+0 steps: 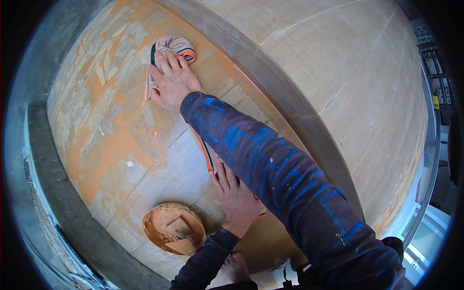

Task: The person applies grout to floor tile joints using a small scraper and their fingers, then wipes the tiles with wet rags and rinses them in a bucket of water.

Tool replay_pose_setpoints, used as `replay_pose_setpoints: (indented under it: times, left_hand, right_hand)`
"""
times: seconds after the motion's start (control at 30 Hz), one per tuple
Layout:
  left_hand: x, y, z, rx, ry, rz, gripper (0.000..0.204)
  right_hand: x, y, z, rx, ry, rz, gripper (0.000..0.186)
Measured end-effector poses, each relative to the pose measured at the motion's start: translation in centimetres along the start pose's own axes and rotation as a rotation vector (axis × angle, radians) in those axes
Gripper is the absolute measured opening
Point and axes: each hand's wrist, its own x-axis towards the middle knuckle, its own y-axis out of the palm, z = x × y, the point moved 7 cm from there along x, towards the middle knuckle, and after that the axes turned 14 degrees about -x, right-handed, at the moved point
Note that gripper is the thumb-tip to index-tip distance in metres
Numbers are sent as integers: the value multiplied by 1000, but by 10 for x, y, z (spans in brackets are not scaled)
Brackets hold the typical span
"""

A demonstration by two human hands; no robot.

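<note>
A round bowl [155,245] sat on the tiled floor [166,181] in the lower middle of the frame, a little left of centre, with the left sleeve [205,265] crossing in front of its lower right rim. It held thick orange-brown paste [159,224], smeared up the inner wall; a paste-coated piece stood out of it, its kind too covered to tell.

The striped cloth [172,43] lay on the floor from the upper middle of the frame toward the centre. Its long axis slanted from upper left to lower right, with a bunched, folded end at the top and the dark-and-orange border running down to the lower hand. Part of its length was hidden under the right sleeve [270,154].

The right arm reached diagonally from the lower right corner to the upper middle, and the right hand [173,83] lay palm down over the bunched end, fingers spread and pointing up the frame, unclenched. The left hand [237,199] came in from the lower edge, its fingers pointing up and lying at the cloth's border; whether they pinched it could not be told.

Orange smears [116,140] covered the floor at upper left. A bare foot [236,267] showed at the bottom.
</note>
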Motion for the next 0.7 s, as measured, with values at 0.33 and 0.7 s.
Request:
replay_pose_setpoints:
  times: [0.33,0.7]
  left_hand:
    - [-1,5,4,-9,-30,18,92]
    - [-3,8,6,-71,-16,-39,94]
  right_hand:
    - [-3,3,-4,10,9,-41,63]
    - [-3,2,-9,14,38,-29,61]
